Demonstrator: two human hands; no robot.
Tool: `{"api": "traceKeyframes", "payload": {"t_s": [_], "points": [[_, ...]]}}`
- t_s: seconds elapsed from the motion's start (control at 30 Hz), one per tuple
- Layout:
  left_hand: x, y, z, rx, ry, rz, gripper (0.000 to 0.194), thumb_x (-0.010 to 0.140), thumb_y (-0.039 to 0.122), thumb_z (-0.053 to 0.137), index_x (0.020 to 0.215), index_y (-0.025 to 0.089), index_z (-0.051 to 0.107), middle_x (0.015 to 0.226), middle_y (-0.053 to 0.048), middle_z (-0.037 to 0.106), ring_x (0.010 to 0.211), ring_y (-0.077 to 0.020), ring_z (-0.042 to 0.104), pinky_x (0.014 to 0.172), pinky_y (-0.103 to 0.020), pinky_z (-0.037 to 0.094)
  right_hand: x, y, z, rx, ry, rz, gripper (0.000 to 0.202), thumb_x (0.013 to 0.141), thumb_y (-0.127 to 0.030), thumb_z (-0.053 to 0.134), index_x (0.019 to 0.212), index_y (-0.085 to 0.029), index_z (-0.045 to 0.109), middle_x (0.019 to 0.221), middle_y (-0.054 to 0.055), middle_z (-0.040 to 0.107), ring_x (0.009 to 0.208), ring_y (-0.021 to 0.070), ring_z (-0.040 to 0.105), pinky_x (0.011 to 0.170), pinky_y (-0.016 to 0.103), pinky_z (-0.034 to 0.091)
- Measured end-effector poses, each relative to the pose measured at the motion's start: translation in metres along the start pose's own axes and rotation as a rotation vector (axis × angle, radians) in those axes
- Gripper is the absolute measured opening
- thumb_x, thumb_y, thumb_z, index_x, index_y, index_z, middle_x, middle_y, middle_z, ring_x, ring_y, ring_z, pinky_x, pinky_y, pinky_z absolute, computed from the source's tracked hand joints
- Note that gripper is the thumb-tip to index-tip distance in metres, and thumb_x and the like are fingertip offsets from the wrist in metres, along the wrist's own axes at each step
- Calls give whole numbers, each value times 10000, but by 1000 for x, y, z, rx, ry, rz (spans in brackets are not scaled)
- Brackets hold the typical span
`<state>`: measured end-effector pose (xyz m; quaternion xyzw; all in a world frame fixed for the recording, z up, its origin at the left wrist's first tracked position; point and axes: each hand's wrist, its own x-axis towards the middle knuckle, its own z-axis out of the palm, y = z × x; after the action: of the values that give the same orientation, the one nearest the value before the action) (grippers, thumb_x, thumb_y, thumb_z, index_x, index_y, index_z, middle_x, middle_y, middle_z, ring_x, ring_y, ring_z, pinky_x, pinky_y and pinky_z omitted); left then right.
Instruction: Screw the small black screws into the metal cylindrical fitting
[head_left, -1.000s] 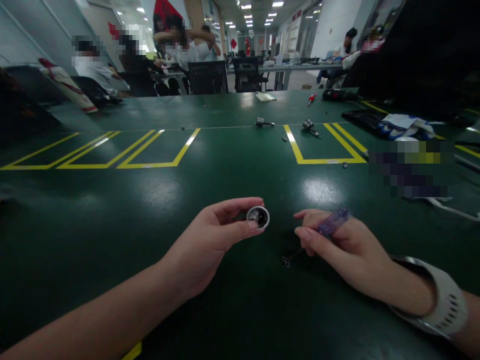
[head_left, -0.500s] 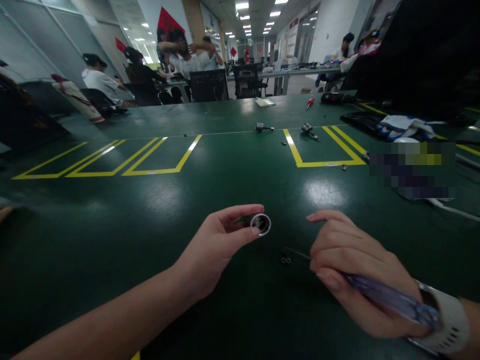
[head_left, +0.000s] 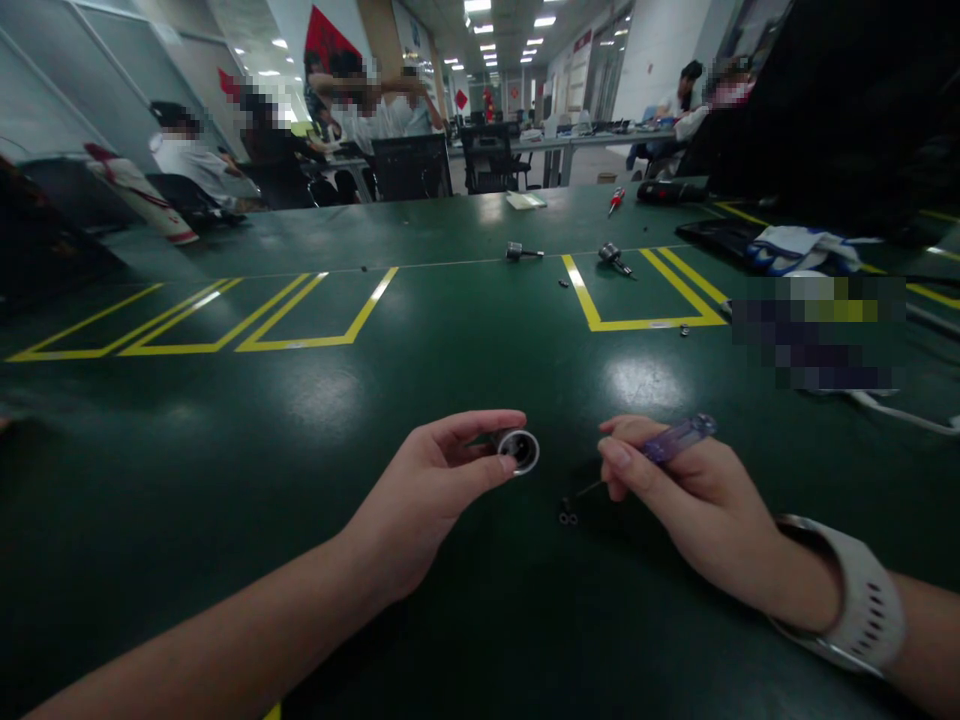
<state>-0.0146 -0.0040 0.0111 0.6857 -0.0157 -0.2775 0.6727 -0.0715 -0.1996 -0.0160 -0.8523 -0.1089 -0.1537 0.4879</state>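
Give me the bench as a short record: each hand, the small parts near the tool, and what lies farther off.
Left hand: holds a hollow metal cylinder, open end facing the camera
Right hand: grips a purple-handled tool, thin shaft pointing down and inward
Near the tool's tip: small dark rings on the green table; contact cannot be told
Farther off: two metal parts with shafts, one left of the other
Far right: white-and-blue gloves
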Motion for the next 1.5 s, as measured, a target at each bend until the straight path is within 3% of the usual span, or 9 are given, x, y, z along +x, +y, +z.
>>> {"api": "traceKeyframes", "payload": {"t_s": [0.23, 0.5, 0.6, 0.73, 0.83, 0.9, 1.07, 1.17, 1.5], "points": [[-1, 1, 0, -32, -8, -1, 325, 671, 130, 713, 984, 215, 682, 945, -6, 727, 904, -142, 630, 840, -270, 455, 0, -1, 0, 25, -22, 7, 352, 899, -368, 461, 608, -201, 565, 591, 10, 606, 634, 161, 624, 522, 254, 461], [0, -2, 0, -33, -5, -1, 319, 673, 117, 709, 978, 204, 682, 948, -16, 724, 898, -149, 632, 827, -277, 469, -2, -3, 0, -22, -46, -118, 257, 893, -257, 492, 658, -180, 562, 579, -28, 540, 576, 114, 551, 725, 315, 468], [0, -2, 0, -33, -2, 0, 318, 675, 113, 705, 979, 201, 682, 938, -18, 724, 891, -149, 634, 828, -279, 472, -2, -6, 1, -47, -54, -168, 228, 881, -228, 504, 670, -177, 573, 581, -25, 553, 583, 120, 555, 700, 311, 459], [0, -2, 0, -17, -11, 0, 320, 680, 116, 703, 985, 208, 682, 944, -16, 723, 892, -149, 633, 813, -274, 476, 3, -6, 1, -75, -68, 47, 327, 895, -311, 476, 609, -180, 567, 549, -18, 576, 519, 117, 564, 520, 250, 429], [0, -2, 0, -6, -7, -1, 316, 681, 119, 703, 983, 210, 683, 941, -13, 725, 890, -143, 632, 809, -265, 474, 5, -5, 1, -60, -62, 132, 335, 897, -333, 474, 618, -177, 573, 540, -21, 586, 498, 110, 563, 492, 236, 420], [-1, -3, 1, -5, -4, 2, 313, 678, 126, 708, 977, 213, 686, 942, -11, 726, 893, -141, 633, 816, -261, 470, 3, -4, 1, -52, -80, 74, 315, 901, -308, 469, 638, -171, 578, 567, -12, 588, 523, 113, 562, 507, 243, 425], [-1, -2, 1, -43, 9, 22, 317, 668, 134, 720, 975, 210, 687, 915, -11, 732, 872, -133, 639, 806, -244, 468, -7, -7, 4, -98, -196, -304, 135, 871, -177, 517, 784, -146, 615, 694, 25, 620, 684, 150, 573, 718, 338, 458], [0, -2, 1, -58, 29, 28, 325, 665, 131, 723, 979, 202, 684, 905, -14, 735, 860, -130, 643, 804, -239, 470, -9, -9, 5, -154, -203, -456, 79, 846, -114, 538, 846, -129, 616, 728, 39, 637, 720, 153, 583, 791, 366, 451], [-2, -1, 4, -17, 71, 78, 324, 675, 115, 698, 991, 182, 670, 887, -18, 733, 848, -137, 650, 812, -254, 484, -16, -10, 1, -279, -70, -655, 71, 864, -164, 535, 895, -150, 597, 841, 51, 694, 780, 153, 631, 891, 361, 445]]}}
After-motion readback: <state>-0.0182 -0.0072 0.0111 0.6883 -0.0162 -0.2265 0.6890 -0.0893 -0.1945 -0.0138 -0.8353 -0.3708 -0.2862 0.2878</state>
